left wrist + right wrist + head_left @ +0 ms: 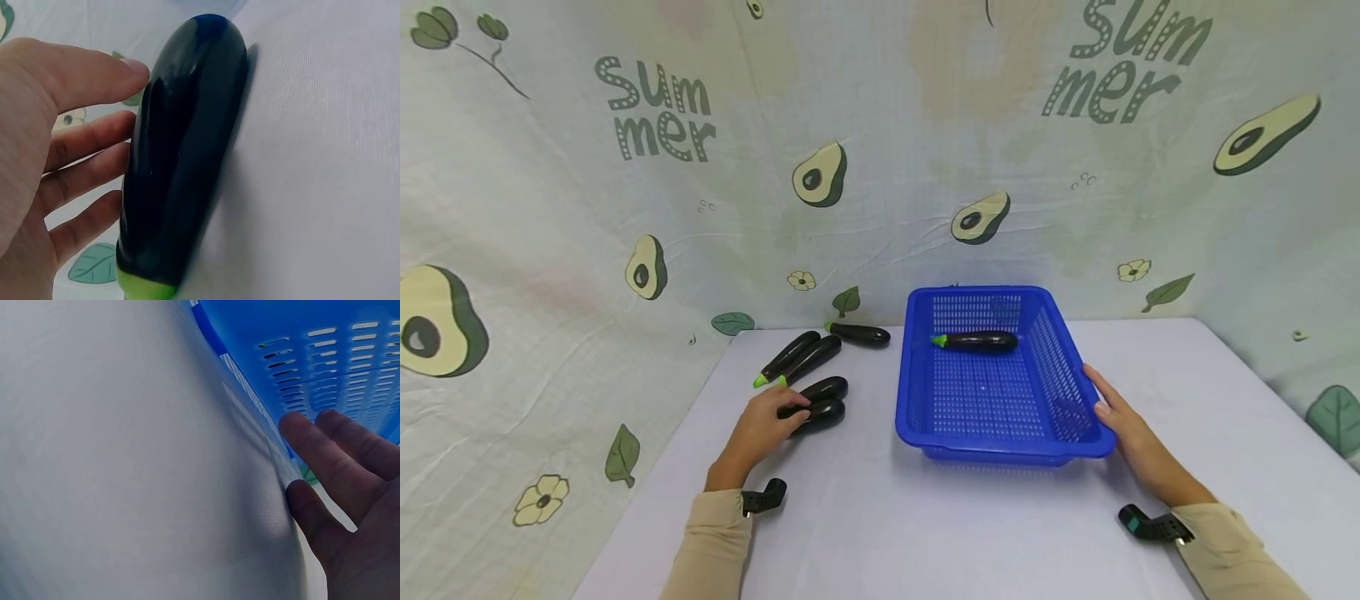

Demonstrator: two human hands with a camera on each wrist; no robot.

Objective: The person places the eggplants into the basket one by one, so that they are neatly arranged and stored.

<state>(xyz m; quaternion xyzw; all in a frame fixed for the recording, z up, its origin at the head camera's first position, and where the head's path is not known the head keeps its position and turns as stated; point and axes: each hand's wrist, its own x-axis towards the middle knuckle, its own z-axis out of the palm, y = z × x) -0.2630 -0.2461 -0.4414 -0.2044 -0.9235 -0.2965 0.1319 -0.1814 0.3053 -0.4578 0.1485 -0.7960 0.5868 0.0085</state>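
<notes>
My left hand (pixel 766 425) reaches over two dark eggplants lying side by side at the left of the table. Its thumb and fingertips meet one side of the nearer eggplant (pixel 184 144), which has a green stem end; the fingers look loosely bent and apart. The farther eggplant (pixel 827 388) of this pair is partly covered by the hand. At the right, my right hand (pixel 1131 429) rests against the side of a blue basket (pixel 1000 448), fingers fairly straight and spread along its slotted outer wall (pixel 325 369). Inside the basket one eggplant (pixel 981 342) lies near the back.
Behind the left hand lie two slanting eggplants (pixel 811 360) and another single eggplant (pixel 861 335) nearer the back edge. A white cloth covers the table (pixel 865 517). A printed curtain (pixel 895 167) with avocados hangs behind and along both sides.
</notes>
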